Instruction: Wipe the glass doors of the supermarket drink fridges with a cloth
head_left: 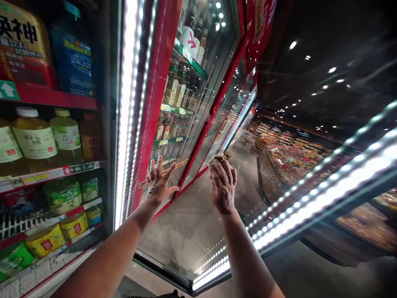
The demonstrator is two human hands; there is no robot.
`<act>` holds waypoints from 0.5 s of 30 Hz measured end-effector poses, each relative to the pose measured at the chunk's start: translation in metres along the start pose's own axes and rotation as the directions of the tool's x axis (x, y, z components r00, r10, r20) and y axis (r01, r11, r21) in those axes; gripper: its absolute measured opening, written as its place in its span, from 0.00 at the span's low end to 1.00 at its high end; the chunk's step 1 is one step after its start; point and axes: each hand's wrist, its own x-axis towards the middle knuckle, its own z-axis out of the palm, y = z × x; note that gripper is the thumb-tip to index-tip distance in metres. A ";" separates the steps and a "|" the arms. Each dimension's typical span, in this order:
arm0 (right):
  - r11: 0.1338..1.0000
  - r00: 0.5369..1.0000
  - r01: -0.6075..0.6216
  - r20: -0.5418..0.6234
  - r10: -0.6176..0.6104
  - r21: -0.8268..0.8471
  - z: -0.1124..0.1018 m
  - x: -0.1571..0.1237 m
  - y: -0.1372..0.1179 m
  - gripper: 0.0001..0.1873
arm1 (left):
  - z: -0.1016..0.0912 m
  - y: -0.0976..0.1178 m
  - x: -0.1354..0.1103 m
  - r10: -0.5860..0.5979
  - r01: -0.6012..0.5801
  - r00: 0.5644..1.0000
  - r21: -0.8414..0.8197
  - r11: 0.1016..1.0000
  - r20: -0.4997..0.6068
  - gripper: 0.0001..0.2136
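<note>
My left hand is stretched forward with its fingers spread and nothing in it. It appears to rest on or just in front of the clear glass door, which stands swung out with a bright light strip along its edge. To the right, my right hand is closed over a crumpled greyish-brown cloth, which shows above the fingertips. Hand and cloth look pressed to the same glass, though the exact contact cannot be made out.
At left, an open fridge holds drink bottles and yellow packets on shelves. A light strip lines its frame. Beyond the glass are more red-framed fridges, a grey floor and a produce display.
</note>
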 end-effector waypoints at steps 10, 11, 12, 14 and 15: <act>0.975 0.964 -0.221 -0.159 0.214 -0.031 0.015 0.033 -0.014 0.28 | -0.003 -0.021 -0.002 0.096 -0.096 0.995 0.004 0.995 -0.034 0.42; 0.986 0.982 -0.163 -0.096 0.160 -0.024 0.020 0.033 -0.023 0.28 | -0.004 -0.024 -0.001 0.105 -0.106 0.994 0.001 0.994 -0.041 0.41; 0.994 0.994 -0.105 -0.030 0.104 -0.013 0.024 0.030 -0.032 0.29 | -0.006 -0.027 -0.001 0.121 -0.121 0.991 -0.001 0.993 -0.052 0.39; 1.000 0.998 -0.014 0.058 0.013 0.013 0.029 0.020 -0.045 0.30 | -0.010 -0.033 0.001 0.163 -0.164 0.984 -0.003 0.986 -0.072 0.37; 1.000 0.997 0.013 0.080 -0.014 0.021 0.029 0.014 -0.048 0.30 | -0.012 -0.036 0.001 0.183 -0.184 0.980 -0.002 0.983 -0.075 0.37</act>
